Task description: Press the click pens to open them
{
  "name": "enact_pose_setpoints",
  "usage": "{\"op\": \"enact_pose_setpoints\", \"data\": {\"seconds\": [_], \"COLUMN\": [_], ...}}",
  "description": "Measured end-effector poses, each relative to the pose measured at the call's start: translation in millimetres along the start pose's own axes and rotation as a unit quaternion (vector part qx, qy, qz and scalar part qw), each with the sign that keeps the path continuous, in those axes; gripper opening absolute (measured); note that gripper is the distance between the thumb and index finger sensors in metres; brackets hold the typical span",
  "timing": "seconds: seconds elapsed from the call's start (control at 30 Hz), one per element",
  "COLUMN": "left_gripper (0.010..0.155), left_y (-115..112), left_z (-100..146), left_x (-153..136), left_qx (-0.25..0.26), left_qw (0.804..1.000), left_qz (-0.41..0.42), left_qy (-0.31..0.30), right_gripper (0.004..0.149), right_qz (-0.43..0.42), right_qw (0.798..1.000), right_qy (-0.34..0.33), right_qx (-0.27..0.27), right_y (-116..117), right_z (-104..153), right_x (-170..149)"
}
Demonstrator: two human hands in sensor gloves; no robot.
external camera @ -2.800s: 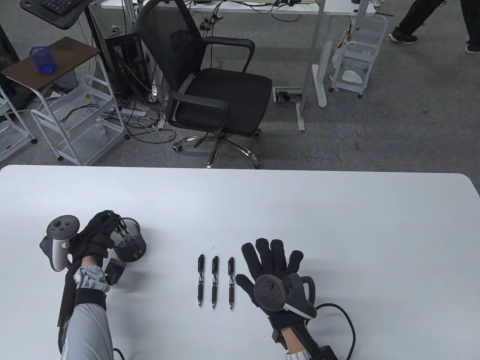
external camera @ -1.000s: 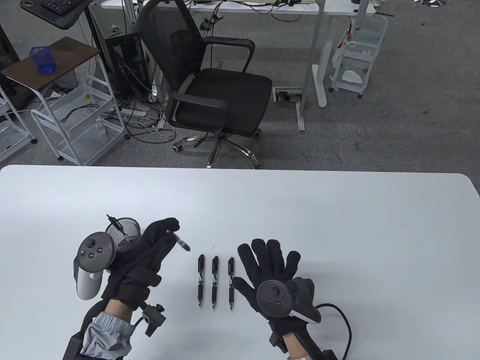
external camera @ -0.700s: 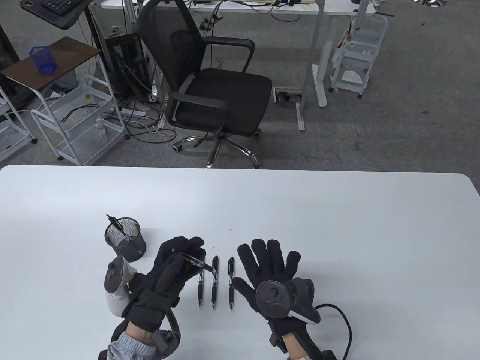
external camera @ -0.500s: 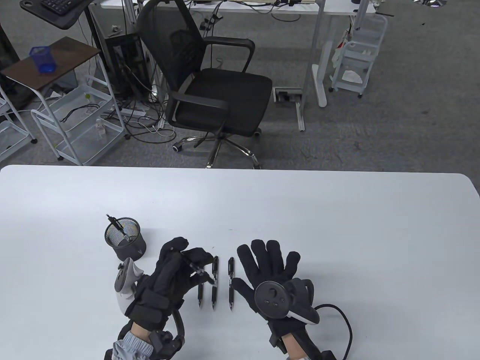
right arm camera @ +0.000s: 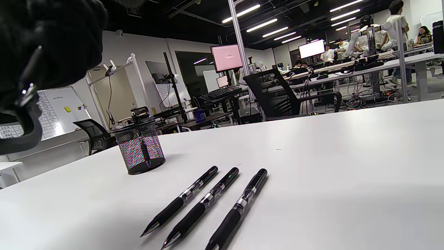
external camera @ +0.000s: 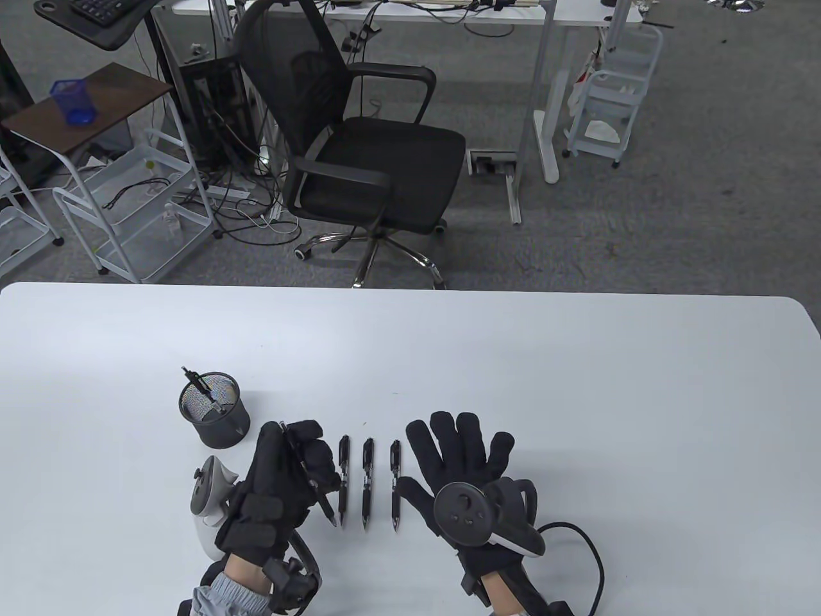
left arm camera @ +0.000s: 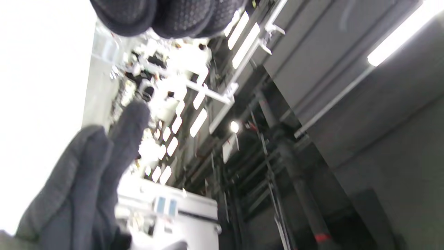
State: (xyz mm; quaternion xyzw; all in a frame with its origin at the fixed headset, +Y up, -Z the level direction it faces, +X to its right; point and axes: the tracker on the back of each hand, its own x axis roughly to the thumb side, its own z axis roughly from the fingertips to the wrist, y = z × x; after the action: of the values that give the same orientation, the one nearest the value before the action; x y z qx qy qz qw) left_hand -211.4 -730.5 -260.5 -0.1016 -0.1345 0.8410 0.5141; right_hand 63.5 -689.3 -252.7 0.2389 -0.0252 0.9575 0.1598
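Left hand [external camera: 282, 478] gripping pen [external camera: 308, 475], right hand [external camera: 465, 471] flat on table [external camera: 577, 385]

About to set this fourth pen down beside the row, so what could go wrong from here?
The left hand holds a black click pen slanted, its tip close to the leftmost of three black pens lying in a row; lowering it could nudge that row. The black mesh pen cup stands just behind the hand; pulling back could tip it.

Table view: high, looks down on counter [external camera: 449, 346] and office floor. Right wrist view: low, near the surface, faces across the pens [right arm camera: 204, 199] beside right hand [external camera: 462, 462]; both show them. Left wrist view: tilted, faces ceiling.
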Motion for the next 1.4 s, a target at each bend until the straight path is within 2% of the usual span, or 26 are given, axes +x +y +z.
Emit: {"op": "enact_pose_setpoints", "data": {"seconds": [0.2,0.63,0.87,1.4], "left_gripper": [0.067,0.059,0.058,0.058], "left_y": [4.6,13.1,10.2,11.8], "left_z": [-0.3,-1.0,-0.9,-0.9], "left_x": [-1.8,-0.8,2.3,0.7], "left_qx": [0.011,0.018,0.003,0.006], "left_qw": [1.000,0.999,0.998,0.998], "left_qz": [-0.020,-0.019,-0.018,-0.016], "left_qy": [0.004,-0.044,-0.056,-0.054], "right_gripper": [0.072,0.071,0.072,0.072], "right_qz": [0.001,0.003,0.004,0.003], "right_qw": [1.000,1.000,1.000,1.000], "right_qy": [0.000,0.003,0.003,0.004], "right_qx": [0.001,0.003,0.002,0.004], "right_y": [-0.3,-0.7,-0.9,-0.9], "right_z": [-0.2,-0.1,0.1,0.0], "right_x": [0.3,0.1,0.3,0.0]}}
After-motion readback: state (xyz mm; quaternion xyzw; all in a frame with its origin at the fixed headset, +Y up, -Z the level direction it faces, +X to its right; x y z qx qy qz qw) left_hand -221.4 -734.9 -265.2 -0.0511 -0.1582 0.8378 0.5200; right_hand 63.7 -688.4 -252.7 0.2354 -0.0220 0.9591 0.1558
